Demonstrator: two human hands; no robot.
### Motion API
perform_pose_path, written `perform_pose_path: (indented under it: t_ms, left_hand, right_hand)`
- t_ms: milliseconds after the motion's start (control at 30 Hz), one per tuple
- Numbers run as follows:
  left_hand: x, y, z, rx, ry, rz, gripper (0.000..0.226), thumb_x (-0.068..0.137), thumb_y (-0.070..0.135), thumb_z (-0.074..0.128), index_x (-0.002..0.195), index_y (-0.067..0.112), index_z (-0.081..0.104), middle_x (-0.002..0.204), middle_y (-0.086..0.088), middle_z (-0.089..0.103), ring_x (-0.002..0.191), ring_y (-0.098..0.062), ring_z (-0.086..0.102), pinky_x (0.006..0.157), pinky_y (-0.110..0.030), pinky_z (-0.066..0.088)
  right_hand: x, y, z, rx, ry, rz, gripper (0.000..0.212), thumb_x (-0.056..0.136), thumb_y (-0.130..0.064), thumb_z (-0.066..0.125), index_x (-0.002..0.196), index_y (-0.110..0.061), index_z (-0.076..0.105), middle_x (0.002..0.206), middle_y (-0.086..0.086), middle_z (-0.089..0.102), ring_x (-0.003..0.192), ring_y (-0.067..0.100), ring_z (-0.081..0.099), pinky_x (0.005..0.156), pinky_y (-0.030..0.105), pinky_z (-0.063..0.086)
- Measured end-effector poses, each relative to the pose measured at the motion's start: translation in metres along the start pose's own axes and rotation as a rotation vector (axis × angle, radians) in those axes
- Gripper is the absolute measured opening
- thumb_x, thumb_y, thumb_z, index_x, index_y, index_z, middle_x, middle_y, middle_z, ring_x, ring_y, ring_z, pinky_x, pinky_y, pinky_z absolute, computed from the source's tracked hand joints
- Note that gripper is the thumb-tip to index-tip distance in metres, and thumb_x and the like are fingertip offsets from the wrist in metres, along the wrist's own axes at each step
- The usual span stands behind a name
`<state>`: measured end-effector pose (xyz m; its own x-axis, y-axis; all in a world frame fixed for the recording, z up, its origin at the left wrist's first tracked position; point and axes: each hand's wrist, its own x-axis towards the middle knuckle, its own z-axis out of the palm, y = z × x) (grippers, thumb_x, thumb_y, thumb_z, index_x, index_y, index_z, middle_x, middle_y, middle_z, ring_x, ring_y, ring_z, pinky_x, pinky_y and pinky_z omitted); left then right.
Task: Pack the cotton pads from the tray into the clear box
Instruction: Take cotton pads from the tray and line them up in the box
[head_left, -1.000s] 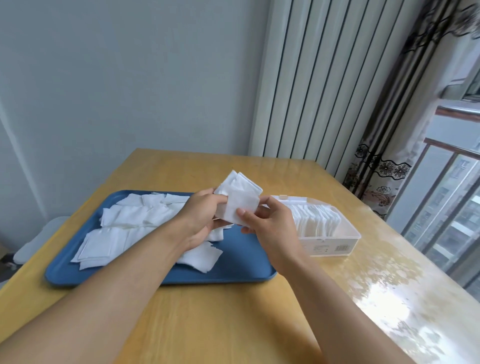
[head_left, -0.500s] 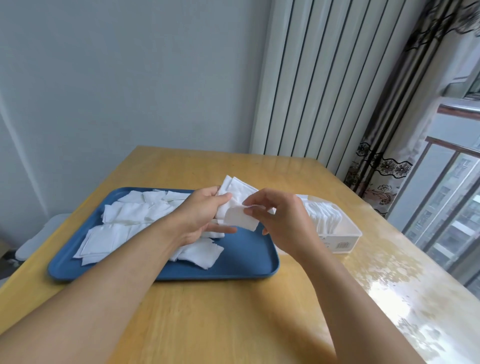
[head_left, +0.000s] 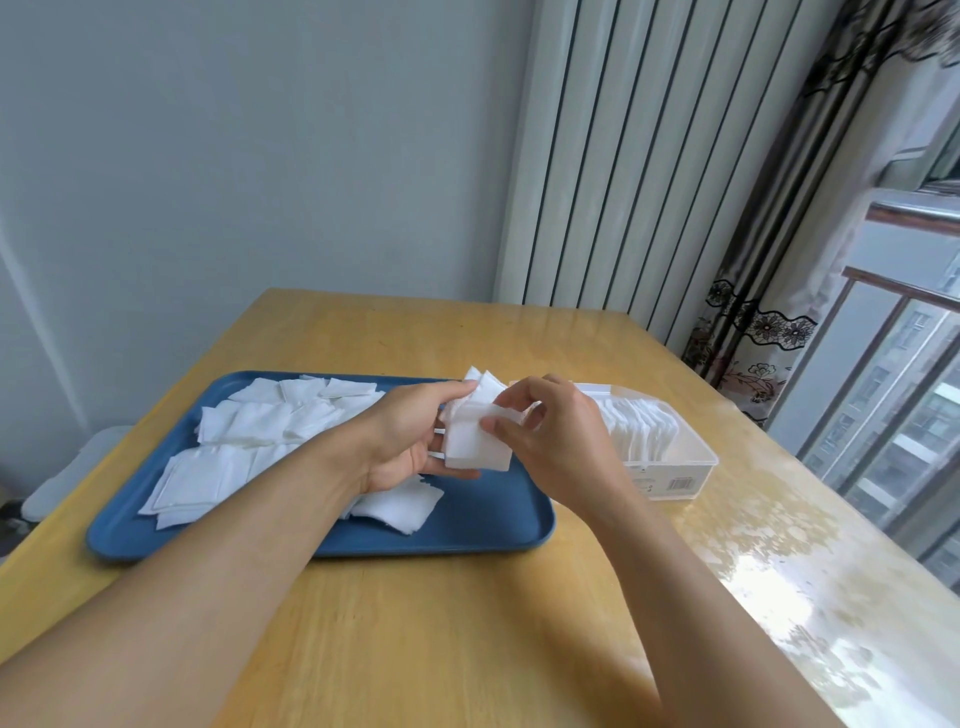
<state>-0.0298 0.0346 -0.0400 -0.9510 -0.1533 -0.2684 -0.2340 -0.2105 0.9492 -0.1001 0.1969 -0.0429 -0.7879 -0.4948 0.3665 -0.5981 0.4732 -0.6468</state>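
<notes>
Squaring a small stack of white square cotton pads (head_left: 475, 441), my left hand (head_left: 410, 441) cradles it while my right hand (head_left: 550, 441), which pinched 1 loose pad 0.5 s ago, pinches its edge above the blue plastic tray (head_left: 467, 530); the half-filled clear plastic box (head_left: 680, 467) waits beyond.

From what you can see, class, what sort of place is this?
Probably a room in a flat: a wooden table beside a patterned curtain, with a railed window overlooking apartment blocks.

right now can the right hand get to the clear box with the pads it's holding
Probably yes. The right hand hovers just left of the clear box, whose top is open, and nothing lies between them. Both hands hold the stack of cotton pads, so the left hand must let go.
</notes>
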Motion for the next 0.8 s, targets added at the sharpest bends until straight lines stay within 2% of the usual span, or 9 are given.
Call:
perform_pose_path:
  t_ms: [167, 333, 467, 567, 633, 700, 733, 800]
  left_hand:
    - [0.0004, -0.0017, 0.0019, -0.043, 0.013, -0.025, 0.034, 0.102, 0.029, 0.057, 0.123, 0.004, 0.070, 0.128, -0.023, 0.068, 0.113, -0.041, 0.069, 0.085, -0.054, 0.061]
    - [0.0014, -0.0002, -0.0002, -0.067, 0.064, -0.016, 0.029, 0.103, 0.018, 0.056, 0.122, 0.000, 0.068, 0.127, -0.026, 0.066, 0.100, -0.039, 0.071, 0.080, -0.053, 0.062]
    - [0.0013, 0.0000, -0.0014, -0.018, 0.053, -0.011, 0.028, 0.103, 0.018, 0.056, 0.121, 0.001, 0.068, 0.112, -0.021, 0.071, 0.093, -0.035, 0.072, 0.082, -0.051, 0.062]
    - [0.0027, -0.0007, -0.0013, -0.003, 0.055, -0.008, 0.026, 0.102, 0.015, 0.056, 0.119, 0.001, 0.069, 0.105, -0.017, 0.072, 0.093, -0.034, 0.071, 0.083, -0.046, 0.062]
    - [0.0039, -0.0007, -0.0015, -0.016, 0.066, 0.000, 0.025, 0.101, 0.014, 0.055, 0.115, 0.001, 0.071, 0.100, -0.016, 0.073, 0.088, -0.031, 0.072, 0.081, -0.042, 0.061]
    - [0.0032, -0.0001, -0.0017, -0.048, 0.062, 0.011, 0.026, 0.103, 0.011, 0.050, 0.111, -0.001, 0.071, 0.099, -0.017, 0.074, 0.085, -0.031, 0.073, 0.080, -0.042, 0.061]
    - [0.0031, 0.0002, -0.0017, -0.071, 0.058, 0.011, 0.027, 0.103, 0.010, 0.047, 0.113, -0.002, 0.070, 0.104, -0.020, 0.074, 0.087, -0.033, 0.074, 0.080, -0.044, 0.062]
    - [0.0022, 0.0006, -0.0009, -0.118, 0.063, 0.000, 0.028, 0.105, 0.009, 0.046, 0.116, -0.005, 0.067, 0.113, -0.024, 0.072, 0.093, -0.037, 0.074, 0.079, -0.048, 0.063]
  right_hand:
    - [-0.0021, -0.0013, 0.0000, 0.007, 0.021, -0.075, 0.012, 0.083, -0.028, 0.082, 0.082, -0.029, 0.070, 0.088, -0.012, 0.063, 0.079, 0.003, 0.057, 0.063, 0.013, 0.038]
    - [-0.0047, -0.0032, -0.0039, 0.033, -0.014, -0.039, 0.012, 0.085, -0.029, 0.080, 0.091, -0.029, 0.071, 0.085, -0.014, 0.063, 0.080, 0.001, 0.056, 0.064, 0.010, 0.042]
    - [-0.0041, -0.0033, -0.0047, 0.002, -0.037, -0.039, 0.020, 0.082, -0.028, 0.083, 0.099, -0.028, 0.074, 0.083, -0.003, 0.063, 0.073, 0.004, 0.054, 0.063, 0.011, 0.042]
    - [-0.0035, -0.0038, -0.0047, 0.019, -0.024, -0.026, 0.013, 0.081, -0.024, 0.084, 0.090, -0.025, 0.074, 0.082, 0.001, 0.065, 0.070, 0.007, 0.053, 0.062, 0.016, 0.041]
    - [-0.0033, -0.0033, -0.0039, 0.039, -0.004, -0.025, 0.011, 0.083, -0.023, 0.082, 0.085, -0.025, 0.071, 0.082, -0.004, 0.065, 0.077, 0.005, 0.057, 0.063, 0.014, 0.042]
    - [-0.0036, -0.0036, -0.0044, 0.076, 0.025, -0.020, 0.013, 0.087, -0.022, 0.078, 0.086, -0.026, 0.066, 0.083, -0.014, 0.065, 0.082, -0.006, 0.057, 0.065, 0.007, 0.040]
    - [-0.0036, -0.0039, -0.0048, 0.096, 0.036, -0.013, 0.013, 0.089, -0.021, 0.076, 0.088, -0.027, 0.064, 0.083, -0.017, 0.064, 0.083, -0.010, 0.056, 0.066, 0.004, 0.039]
    - [-0.0038, -0.0049, -0.0061, 0.129, 0.036, 0.017, 0.011, 0.093, -0.021, 0.071, 0.092, -0.026, 0.061, 0.085, -0.020, 0.063, 0.083, -0.007, 0.058, 0.061, 0.005, 0.040]
